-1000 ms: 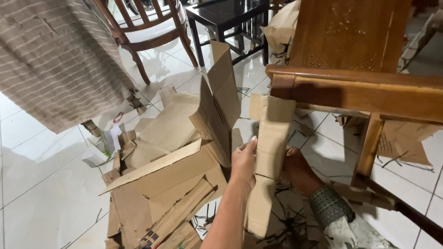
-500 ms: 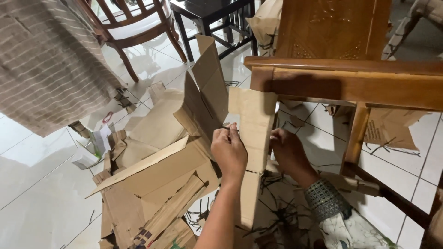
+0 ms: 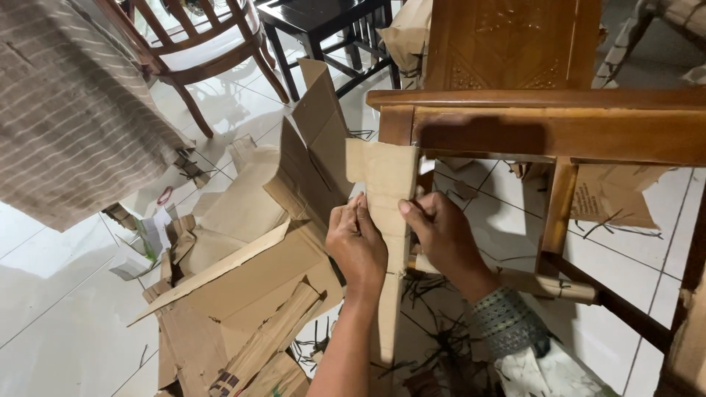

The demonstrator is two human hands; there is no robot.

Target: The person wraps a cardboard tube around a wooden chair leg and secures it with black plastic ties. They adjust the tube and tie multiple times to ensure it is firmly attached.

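A long upright strip of brown cardboard [image 3: 386,180] stands between my two hands, in front of a wooden chair frame [image 3: 544,125]. My left hand [image 3: 357,246] grips the strip's left edge at mid height, fingers curled over it. Opposite it, my right hand [image 3: 441,235] pinches the right edge, thumb on the front face. The strip's lower end reaches down toward the floor between my forearms. My right wrist wears a patterned grey cuff [image 3: 507,323].
A heap of flattened cardboard boxes [image 3: 250,272] lies on the white tiled floor to the left. Dark thin strips [image 3: 434,338] litter the tiles below my hands. A striped cloth [image 3: 70,110] hangs at the upper left; wooden chairs [image 3: 198,51] stand behind.
Both hands shifted up the cardboard strip and now grip it from opposite edges. The strip stands straighter and nearer the wooden frame, and the view has moved closer.
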